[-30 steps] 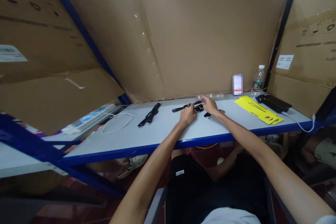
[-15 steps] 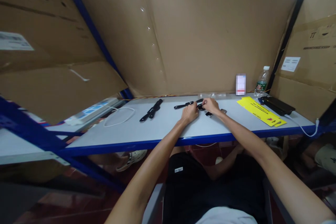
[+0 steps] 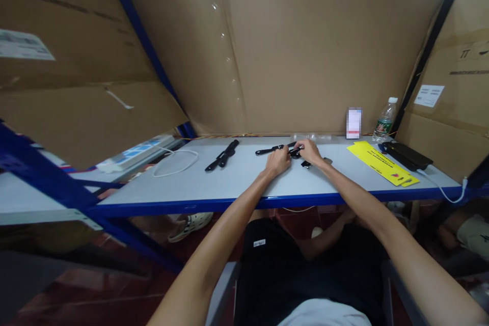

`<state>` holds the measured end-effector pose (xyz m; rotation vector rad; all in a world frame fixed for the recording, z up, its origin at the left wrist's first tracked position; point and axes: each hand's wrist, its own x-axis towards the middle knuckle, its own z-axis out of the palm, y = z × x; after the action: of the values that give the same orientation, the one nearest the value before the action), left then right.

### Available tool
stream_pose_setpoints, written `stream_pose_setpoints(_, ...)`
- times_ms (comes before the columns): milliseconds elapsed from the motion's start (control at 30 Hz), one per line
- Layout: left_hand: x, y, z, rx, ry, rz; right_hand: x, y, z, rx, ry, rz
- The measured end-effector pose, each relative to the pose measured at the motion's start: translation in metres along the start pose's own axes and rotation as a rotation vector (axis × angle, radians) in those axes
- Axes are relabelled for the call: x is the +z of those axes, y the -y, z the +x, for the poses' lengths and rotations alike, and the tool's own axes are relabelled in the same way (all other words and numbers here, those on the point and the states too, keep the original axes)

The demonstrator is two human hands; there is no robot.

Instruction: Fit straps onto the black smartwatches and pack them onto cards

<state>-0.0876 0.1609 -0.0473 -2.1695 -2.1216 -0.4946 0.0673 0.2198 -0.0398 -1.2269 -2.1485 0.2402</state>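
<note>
Over the middle of the table, my left hand (image 3: 278,161) and my right hand (image 3: 310,153) meet on a small glossy black piece (image 3: 295,153). The fingers of both are bent and closed round it, hiding much of its shape. Just behind my left hand lies a long black part with a rounded handle-like end (image 3: 264,152). A small black piece with a shiny spot (image 3: 306,164) rests under my right wrist. Further left, two slim black handle-like parts (image 3: 222,157) lie against each other.
At right are yellow printed cards (image 3: 378,163), a black case (image 3: 408,155) with a white cable, a water bottle (image 3: 384,121) and an upright phone (image 3: 353,123). Clear plastic (image 3: 313,138) lies at the back. A power strip (image 3: 135,154) and white cable loop (image 3: 175,163) are left. Cardboard walls surround the table (image 3: 183,188).
The view has shifted slightly. Both hands stay together at the same spot, and more of the black piece shows between the fingers.
</note>
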Motion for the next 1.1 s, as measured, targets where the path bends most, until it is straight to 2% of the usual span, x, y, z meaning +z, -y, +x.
stream_pose_setpoints(67,-0.0003,-0.0002,0.0000,-0.006,0.005,-0.003,-0.0020,0.0000,-0.0003,0.083,-0.046,-0.020)
stream_pose_setpoints(133,-0.0006,-0.0005,0.0000,-0.007,0.011,-0.005,-0.0024,-0.0004,-0.0005,0.135,-0.017,-0.041)
stream_pose_setpoints(267,-0.0014,-0.0013,-0.0007,-0.004,0.015,-0.008,-0.0014,-0.0002,0.0009,0.005,0.088,0.028)
stream_pose_setpoints(333,-0.0019,-0.0017,-0.0010,-0.008,0.015,-0.011,-0.0023,0.0005,0.0015,-0.029,0.045,0.056)
stream_pose_setpoints(433,-0.0021,-0.0019,-0.0012,-0.009,0.013,-0.012,-0.0040,0.0004,0.0003,0.074,-0.083,0.003)
stream_pose_setpoints(533,-0.0016,-0.0015,-0.0010,-0.003,0.007,-0.007,-0.0026,-0.0013,-0.0015,0.173,-0.063,-0.080)
stream_pose_setpoints(600,-0.0012,-0.0011,-0.0008,0.002,0.004,-0.004,-0.0003,-0.0023,-0.0011,0.131,0.015,-0.064)
stream_pose_setpoints(667,-0.0009,-0.0008,-0.0006,0.005,0.002,-0.009,0.0014,-0.0026,0.0010,0.019,0.077,0.025)
stream_pose_setpoints(767,-0.0008,-0.0006,-0.0004,0.005,0.001,-0.017,0.0006,-0.0026,0.0045,-0.055,0.028,0.122)
stream_pose_setpoints(833,-0.0008,-0.0008,-0.0003,0.003,0.004,-0.015,-0.0012,-0.0031,0.0050,0.031,-0.049,0.104)
stream_pose_setpoints(900,-0.0007,-0.0010,-0.0003,0.002,0.009,-0.009,-0.0023,-0.0039,0.0036,0.147,-0.070,0.024)
stream_pose_setpoints(1000,-0.0005,-0.0014,-0.0001,-0.001,0.016,0.002,-0.0022,-0.0042,0.0005,0.202,0.002,-0.103)
stream_pose_setpoints(1100,-0.0003,-0.0016,0.0000,0.000,0.017,0.011,-0.0018,-0.0028,-0.0003,0.069,0.097,-0.043)
